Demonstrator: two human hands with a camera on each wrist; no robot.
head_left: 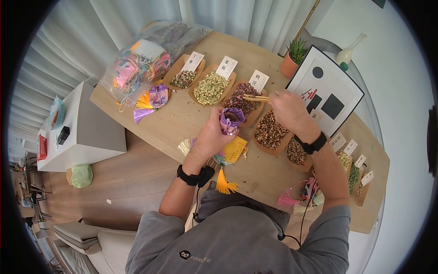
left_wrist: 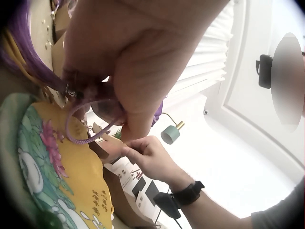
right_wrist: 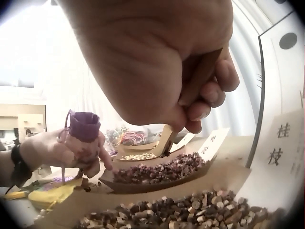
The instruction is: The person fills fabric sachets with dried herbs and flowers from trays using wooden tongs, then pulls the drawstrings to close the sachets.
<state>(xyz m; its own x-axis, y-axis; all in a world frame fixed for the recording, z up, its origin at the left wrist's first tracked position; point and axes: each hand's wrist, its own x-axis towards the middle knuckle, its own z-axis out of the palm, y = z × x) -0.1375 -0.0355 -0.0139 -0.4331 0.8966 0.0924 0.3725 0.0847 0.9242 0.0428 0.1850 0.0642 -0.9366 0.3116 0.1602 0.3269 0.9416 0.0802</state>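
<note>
My left hand (head_left: 209, 133) grips a small purple drawstring pouch (head_left: 232, 116), held upright with its mouth facing up. Dark contents show inside the mouth. Wooden tongs (head_left: 256, 98) are in my right hand (head_left: 289, 110), their tips over the dried purple-pink flower buds (head_left: 242, 95) in a brown paper tray. In the right wrist view, curled fingers wrap the tongs (right_wrist: 202, 78), while the pouch (right_wrist: 85, 127) stands at the near side of the bud tray. Below my left hand lies a yellow pouch (head_left: 235, 150) with an orange tassel.
Beside the buds stand trays of pale green flowers (head_left: 211, 87) and chopped brown pieces (head_left: 270, 130), with label cards. A clear bag (head_left: 141, 64) of colourful pouches lies far left. A framed board (head_left: 326, 86) and potted plant (head_left: 290, 64) stand at the back right.
</note>
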